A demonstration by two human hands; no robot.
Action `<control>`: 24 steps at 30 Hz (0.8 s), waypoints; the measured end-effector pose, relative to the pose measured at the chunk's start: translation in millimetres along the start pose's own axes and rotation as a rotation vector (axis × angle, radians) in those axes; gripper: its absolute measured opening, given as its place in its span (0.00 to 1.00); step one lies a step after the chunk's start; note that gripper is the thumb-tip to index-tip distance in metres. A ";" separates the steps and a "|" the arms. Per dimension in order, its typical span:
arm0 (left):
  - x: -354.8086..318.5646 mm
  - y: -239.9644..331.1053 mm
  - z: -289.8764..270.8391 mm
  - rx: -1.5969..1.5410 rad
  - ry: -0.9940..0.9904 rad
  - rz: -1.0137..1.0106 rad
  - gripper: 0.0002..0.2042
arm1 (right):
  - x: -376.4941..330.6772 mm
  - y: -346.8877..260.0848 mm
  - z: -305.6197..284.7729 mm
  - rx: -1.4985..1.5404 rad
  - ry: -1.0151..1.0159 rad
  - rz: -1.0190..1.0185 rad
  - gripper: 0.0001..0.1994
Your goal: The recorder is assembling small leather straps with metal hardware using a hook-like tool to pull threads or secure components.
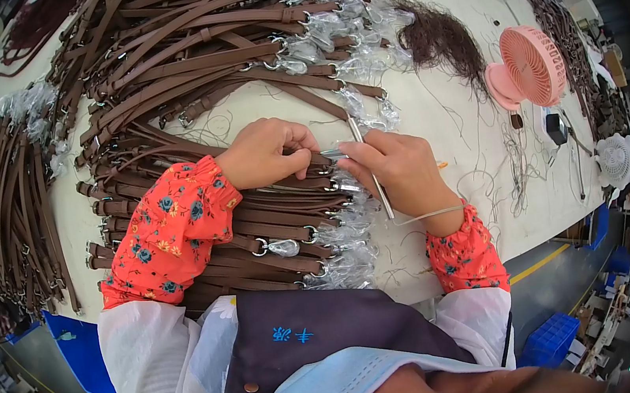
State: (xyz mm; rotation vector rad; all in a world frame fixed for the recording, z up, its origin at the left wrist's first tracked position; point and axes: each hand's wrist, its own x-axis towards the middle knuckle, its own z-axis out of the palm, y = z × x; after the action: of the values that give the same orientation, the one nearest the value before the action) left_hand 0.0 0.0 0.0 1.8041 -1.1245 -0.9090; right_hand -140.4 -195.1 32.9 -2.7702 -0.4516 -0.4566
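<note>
Floral-sleeved forearms are reaching over stacked brown straps [255, 228] on the bench [431, 110], left hand [265, 153] pinching one strap end, right hand [399, 169] gripping a thin metal tool [369, 165].

Leather straps [179, 71]: dark brown, silver metal rings. Surface [430, 102]: cream. Sleeves [168, 232]: red-orange, blue-and-dark floral print, over white oversleeves [155, 369]. Apron [326, 338]: dark purple, blue marking. Desk fan [529, 66]: pink. Second fan [616, 161]: white. Crates [553, 340]: blue.
</note>
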 end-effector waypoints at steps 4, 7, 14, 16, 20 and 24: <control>0.4 2.7 -1.6 -0.008 -0.004 -0.027 0.09 | 0.9 -0.4 0.3 -0.007 -0.004 0.019 0.07; 0.5 2.9 -1.8 -0.001 -0.004 -0.022 0.09 | 1.0 1.1 1.3 0.016 -0.005 0.021 0.07; 0.9 2.8 -2.2 -0.001 -0.007 -0.021 0.09 | 0.2 3.1 2.7 0.045 -0.007 0.023 0.07; 0.5 2.1 -2.0 -0.003 -0.004 -0.025 0.09 | 0.2 3.8 3.3 0.051 -0.009 0.025 0.07; -0.1 3.5 -2.2 -0.009 -0.005 -0.027 0.09 | -1.4 6.6 6.5 0.086 0.000 0.034 0.07; -0.4 5.3 -3.0 -0.011 -0.006 -0.025 0.09 | -2.2 8.7 8.5 0.172 0.018 0.060 0.06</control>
State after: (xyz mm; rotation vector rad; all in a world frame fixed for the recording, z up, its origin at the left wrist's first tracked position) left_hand 0.6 -0.3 6.1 1.8114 -1.1005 -0.9344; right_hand -137.2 -200.7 22.4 -2.6045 -0.3830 -0.4081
